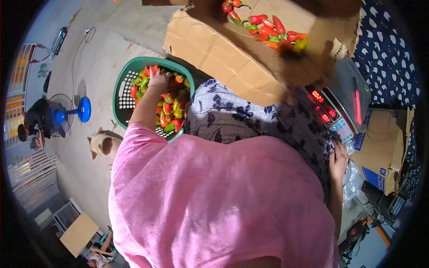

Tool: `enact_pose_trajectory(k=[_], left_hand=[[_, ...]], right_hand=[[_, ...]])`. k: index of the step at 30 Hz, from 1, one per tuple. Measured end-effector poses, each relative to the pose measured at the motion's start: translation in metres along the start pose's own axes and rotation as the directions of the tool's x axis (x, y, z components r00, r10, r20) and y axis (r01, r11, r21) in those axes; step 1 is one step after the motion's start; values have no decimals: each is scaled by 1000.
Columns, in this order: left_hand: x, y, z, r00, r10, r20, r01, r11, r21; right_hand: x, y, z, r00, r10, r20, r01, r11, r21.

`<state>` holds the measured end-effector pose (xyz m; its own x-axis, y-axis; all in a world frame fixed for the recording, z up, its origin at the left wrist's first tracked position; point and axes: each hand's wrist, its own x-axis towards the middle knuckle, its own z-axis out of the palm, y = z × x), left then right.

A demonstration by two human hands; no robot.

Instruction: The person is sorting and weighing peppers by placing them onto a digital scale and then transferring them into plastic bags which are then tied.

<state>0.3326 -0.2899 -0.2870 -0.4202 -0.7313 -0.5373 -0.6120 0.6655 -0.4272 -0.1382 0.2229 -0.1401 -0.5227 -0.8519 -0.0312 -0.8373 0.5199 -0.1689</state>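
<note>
Your left hand (157,79) is inside the green plastic basket with holes in its sides (119,96), near the far edge. Its fingers are spread over the shiny red, orange and green peppers (163,121); I cannot tell if they grip one. The basket is just by your left side, likely so you can reach in without leaning much.

Your right hand (338,158) is low by your right side, against the edge of the flowery cloth on your lap (241,118). Its fingers bend a little, and I cannot tell if they pinch anything. Maybe it just props you up.

More red and green peppers (268,32) lie in the big brown cardboard box (223,58) in front of you. Its near flap hangs out toward your lap, perhaps to keep the way in open.

The flat scale with glowing red numbers (328,111) is past your right hand, maybe so you can read it easily. A brown box with blue patches (380,138) on the right has white print.
</note>
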Motion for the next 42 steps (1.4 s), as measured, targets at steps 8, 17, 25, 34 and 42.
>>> enact_pose_trajectory(k=[8,17,25,34,42], left_hand=[[-84,33,-166,851,457,258,-330,848,-414],[-42,131,-416,471,505,-723,-791,604,-94],[122,206,-380,529,662,-530,-430,748,505],[125,233,-384,847,470,-247,-326,828,455],[137,204,-369,810,570,-136,-583,809,-76]], right_hand=[[12,-17,-9,997,50,60,-49,999,-24],[21,-32,14,985,-169,-17,166,979,-116],[20,-28,9,975,-204,-90,203,979,-20],[21,-34,11,993,-110,-29,112,991,71],[21,-36,10,995,-101,-18,102,994,32]])
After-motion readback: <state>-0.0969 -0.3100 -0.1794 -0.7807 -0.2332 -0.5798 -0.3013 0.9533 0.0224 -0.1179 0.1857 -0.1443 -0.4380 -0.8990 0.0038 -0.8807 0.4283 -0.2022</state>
